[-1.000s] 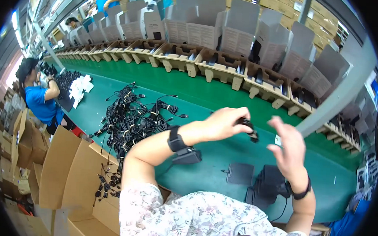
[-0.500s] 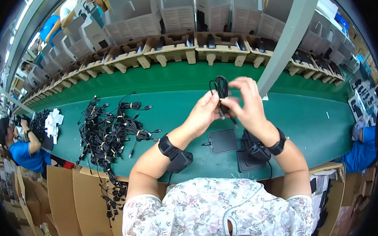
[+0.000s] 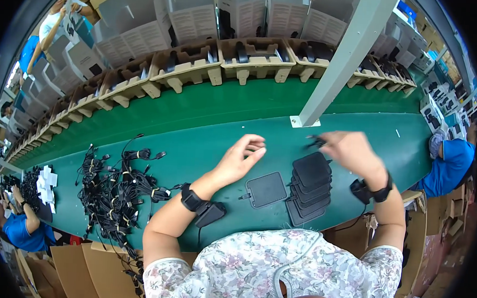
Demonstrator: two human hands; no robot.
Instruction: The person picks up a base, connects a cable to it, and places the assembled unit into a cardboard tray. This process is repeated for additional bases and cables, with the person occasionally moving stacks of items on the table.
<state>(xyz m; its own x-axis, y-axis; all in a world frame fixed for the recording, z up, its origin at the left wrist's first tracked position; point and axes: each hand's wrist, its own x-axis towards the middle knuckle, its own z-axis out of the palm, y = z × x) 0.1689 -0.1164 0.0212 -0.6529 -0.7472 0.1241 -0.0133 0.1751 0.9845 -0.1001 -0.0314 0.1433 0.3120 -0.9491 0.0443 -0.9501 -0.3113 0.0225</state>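
Over the green table, my right hand (image 3: 353,150) grips a small bundled black cable (image 3: 316,142), somewhat blurred, just beyond a fanned stack of flat black pads (image 3: 312,169). My left hand (image 3: 242,159) holds nothing; its fingers are apart and loosely bent above the table. Between the hands and closer to me lies a single flat black pad (image 3: 266,190) with a short plug lead at its left corner. A large heap of black cables (image 3: 115,194), several tied with pale bands, spreads to the left of my left arm.
A grey metal post (image 3: 339,73) rises from the table beyond my right hand. Brown moulded trays (image 3: 256,58) with black items line a raised ledge behind it. Co-workers in blue sit at the far left (image 3: 21,226) and far right (image 3: 453,160). Cardboard boxes (image 3: 113,274) stand below the near edge.
My hands have parted. The right one carried the cable bundle rightward, over the far end of the pad stack, while the left let go and dropped back left. The whole view has shifted.
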